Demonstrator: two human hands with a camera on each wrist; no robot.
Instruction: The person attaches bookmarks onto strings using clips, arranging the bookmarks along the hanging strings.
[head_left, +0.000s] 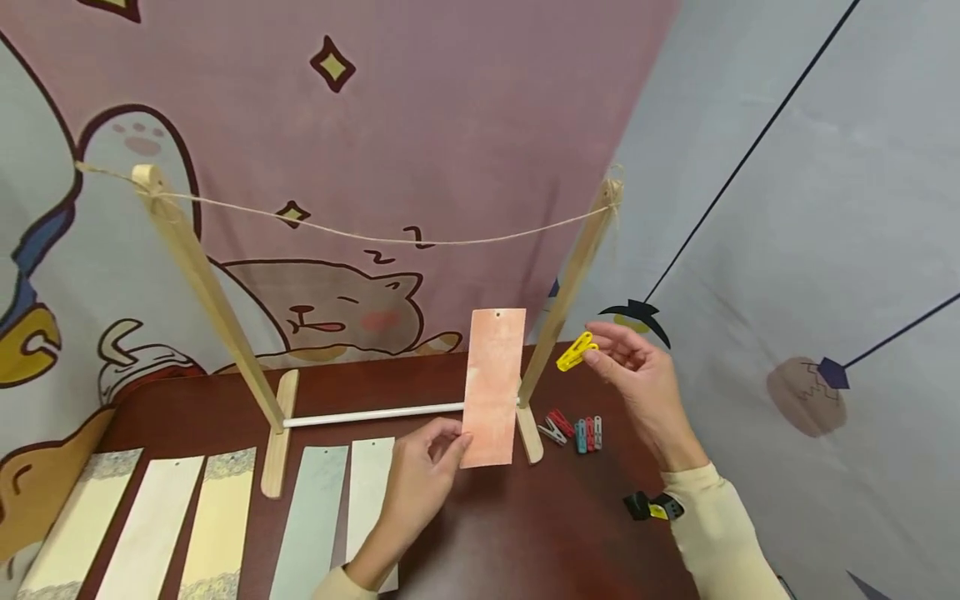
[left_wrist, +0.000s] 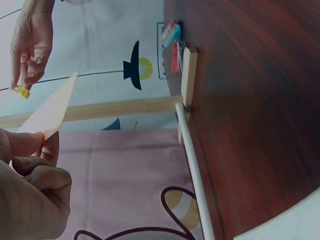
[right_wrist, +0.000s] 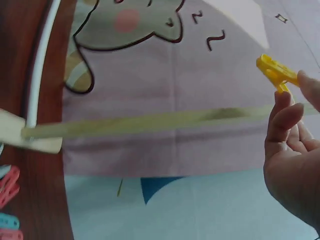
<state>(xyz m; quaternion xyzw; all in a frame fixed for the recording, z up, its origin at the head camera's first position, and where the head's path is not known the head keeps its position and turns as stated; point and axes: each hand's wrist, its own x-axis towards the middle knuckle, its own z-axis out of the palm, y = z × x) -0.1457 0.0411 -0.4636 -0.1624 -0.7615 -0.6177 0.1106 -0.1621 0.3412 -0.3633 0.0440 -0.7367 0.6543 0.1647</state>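
In front of the wooden rack's right post [head_left: 564, 304], the left hand [head_left: 420, 475] pinches the bottom corner of a pale orange paper strip [head_left: 493, 387], held upright. The strip is long, mottled, with a small punched hole near its top edge. Just right of that post, the right hand [head_left: 637, 375] pinches a yellow clothespin [head_left: 576, 351] between fingertips. More clothespins [head_left: 573, 429] lie on the surface by the post's foot.

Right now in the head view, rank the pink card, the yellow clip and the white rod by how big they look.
1. pink card
2. white rod, longer-looking but far thinner
3. yellow clip, clearly smallest
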